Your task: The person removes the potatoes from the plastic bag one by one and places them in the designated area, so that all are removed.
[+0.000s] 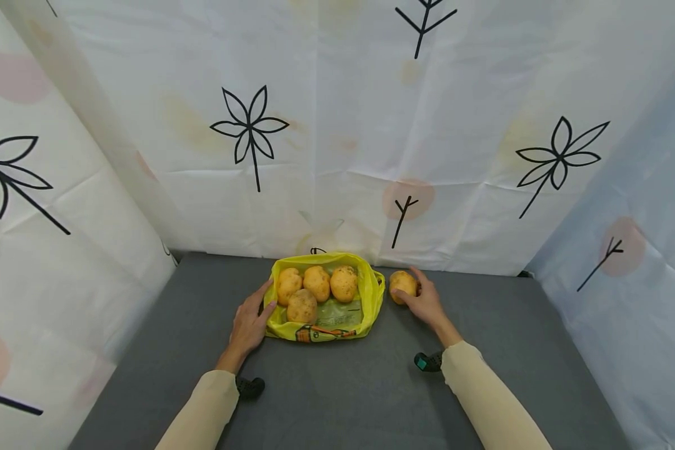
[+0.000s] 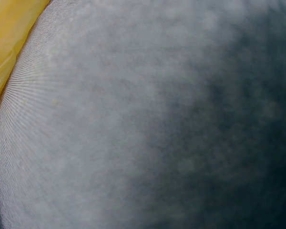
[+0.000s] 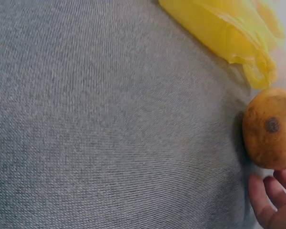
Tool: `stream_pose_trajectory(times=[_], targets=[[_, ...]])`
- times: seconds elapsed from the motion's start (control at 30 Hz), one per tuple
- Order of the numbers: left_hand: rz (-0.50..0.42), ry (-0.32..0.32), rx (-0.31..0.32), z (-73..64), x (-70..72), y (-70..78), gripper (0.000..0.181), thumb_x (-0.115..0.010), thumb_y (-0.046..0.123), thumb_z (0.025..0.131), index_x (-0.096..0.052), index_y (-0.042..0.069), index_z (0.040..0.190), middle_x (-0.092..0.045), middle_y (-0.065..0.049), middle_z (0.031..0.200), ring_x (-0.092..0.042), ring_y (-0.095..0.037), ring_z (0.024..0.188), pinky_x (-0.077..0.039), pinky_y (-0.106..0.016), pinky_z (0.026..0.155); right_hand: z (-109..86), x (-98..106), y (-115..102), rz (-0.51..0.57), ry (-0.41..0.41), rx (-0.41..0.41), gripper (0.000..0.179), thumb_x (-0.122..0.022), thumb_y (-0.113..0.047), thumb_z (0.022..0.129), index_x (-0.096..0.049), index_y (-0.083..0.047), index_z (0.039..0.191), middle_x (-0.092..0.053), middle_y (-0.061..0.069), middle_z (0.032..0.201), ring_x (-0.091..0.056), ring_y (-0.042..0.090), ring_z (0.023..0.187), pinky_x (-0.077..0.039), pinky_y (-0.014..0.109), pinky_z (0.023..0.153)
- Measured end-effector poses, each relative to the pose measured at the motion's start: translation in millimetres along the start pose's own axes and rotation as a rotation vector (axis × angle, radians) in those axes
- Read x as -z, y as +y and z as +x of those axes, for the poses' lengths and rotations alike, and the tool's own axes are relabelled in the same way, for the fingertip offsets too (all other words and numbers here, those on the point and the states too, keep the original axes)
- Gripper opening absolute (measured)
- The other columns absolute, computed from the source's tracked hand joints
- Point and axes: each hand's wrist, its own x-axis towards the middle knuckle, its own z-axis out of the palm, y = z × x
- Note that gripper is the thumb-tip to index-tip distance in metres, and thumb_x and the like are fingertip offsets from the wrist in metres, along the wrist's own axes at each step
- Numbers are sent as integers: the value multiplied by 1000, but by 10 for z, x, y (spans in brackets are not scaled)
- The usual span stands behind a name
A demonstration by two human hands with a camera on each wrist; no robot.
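Note:
A yellow plastic bag [image 1: 373, 294] lies with its mouth spread open at the table's far side, several potatoes [image 1: 302, 306] inside it. At its left edge, my left hand [image 1: 249, 323] grips the rim, thumb over the edge and fingers along the outer side. Just right of the bag sits a lone potato [image 1: 402, 285], brown-spotted in the right wrist view. My right hand [image 1: 425, 305] holds this potato between thumb and fingers, reaching round its right side. Only a strip of the yellow bag [image 2: 5, 43] shows in the left wrist view; the left hand's grip is hidden there.
The dark grey table [image 1: 337, 394] extends toward me from the bag. A white patterned curtain [image 1: 337, 125] hangs right behind the table, with more curtain at the left and right sides. Dark wrist cameras [image 1: 251, 388] sit under both forearms.

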Motion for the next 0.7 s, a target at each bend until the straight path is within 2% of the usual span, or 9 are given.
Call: stream_pose_trajectory(times=[0.1, 0.13, 0.2, 0.33, 0.5, 0.7], targets=[[1, 1, -3, 2, -5, -4, 56, -46, 40, 108, -35, 24, 161, -41, -16, 157, -39, -43, 140, -19, -66, 112, -28, 15, -24, -30, 35, -19, 79, -73, -31, 96, -31, -8, 159, -41, 30, 143, -47, 46, 126, -43, 59, 100], [3, 0, -3, 2, -4, -4, 56, -46, 40, 108, -35, 23, 161, -41, -16, 157, -39, -43, 140, -19, -66, 112, -40, 21, -36, -42, 48, -21, 79, -73, -32, 95, -32, -9, 159, -41, 30, 144, -45, 46, 128, -37, 60, 105], [-2, 1, -3, 5, -2, -6, 56, -47, 40, 108, -35, 24, 161, -41, -16, 157, -39, -43, 140, -19, -66, 112, -78, 30, -81, -67, 74, -29, 79, -74, -35, 95, -34, -11, 158, -38, 29, 145, -36, 46, 132, -31, 63, 107], [-4, 1, -2, 8, -6, -6, 56, -46, 41, 108, -34, 25, 161, -40, -17, 157, -38, -43, 140, -18, -66, 112, -182, 14, -221, -95, 158, 17, 76, -76, -34, 93, -40, -10, 155, -40, 29, 143, -28, 46, 134, -24, 65, 107], [1, 1, -8, 10, -23, -24, 57, -46, 41, 108, -33, 25, 161, -40, -17, 157, -37, -43, 141, -17, -67, 112, -290, -111, -416, -110, 227, 122, 70, -78, -33, 91, -49, -13, 151, -43, 25, 139, -31, 46, 128, -27, 65, 101], [0, 7, -14, 6, -33, -44, 57, -46, 41, 108, -34, 25, 161, -40, -17, 157, -37, -43, 141, -16, -67, 112, -412, -354, -616, -32, 188, 284, 65, -80, -26, 90, -53, -14, 148, -48, 24, 132, -43, 46, 118, -35, 64, 93]])
